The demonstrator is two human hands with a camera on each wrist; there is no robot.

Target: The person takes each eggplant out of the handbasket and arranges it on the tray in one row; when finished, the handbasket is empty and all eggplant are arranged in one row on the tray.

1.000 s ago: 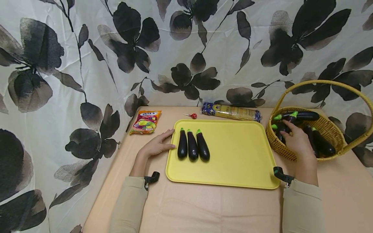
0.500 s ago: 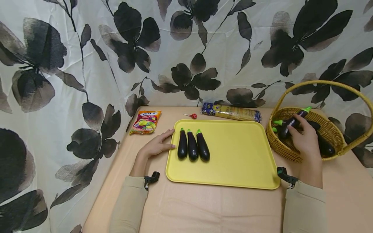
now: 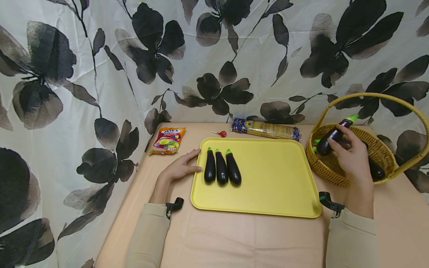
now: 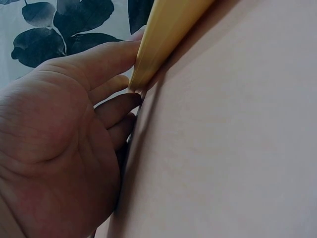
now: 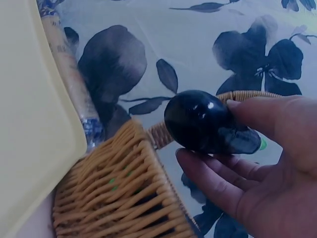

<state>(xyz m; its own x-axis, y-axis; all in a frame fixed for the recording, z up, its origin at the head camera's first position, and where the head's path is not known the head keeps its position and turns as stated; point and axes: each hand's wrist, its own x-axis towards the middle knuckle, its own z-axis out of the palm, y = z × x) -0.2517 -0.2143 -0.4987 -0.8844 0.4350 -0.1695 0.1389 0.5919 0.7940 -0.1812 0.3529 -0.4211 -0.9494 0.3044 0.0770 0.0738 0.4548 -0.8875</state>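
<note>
Left to right. Coloured packet (image 3: 167, 140) lies on the bench (image 3: 214, 238), beyond and left of the left hand (image 3: 181, 165). Left fingers: relaxed, thumb apart from index, touching the left rim of the yellow tray (image 3: 268, 178). Tray holds three eggplants (image 3: 221, 167) in a row, just right of those fingers, green caps pointing away from the person. Bare tray surface lies left of the right hand (image 3: 353, 160), which is nearer the held eggplant (image 3: 329, 136). Right fingers: clamped on it, over the basket (image 3: 323, 173). Long axis slants: blunt end left and nearer the person, cap right and away. Basket, below these fingers, contains more eggplants (image 3: 376, 169); count partly hidden.
</note>
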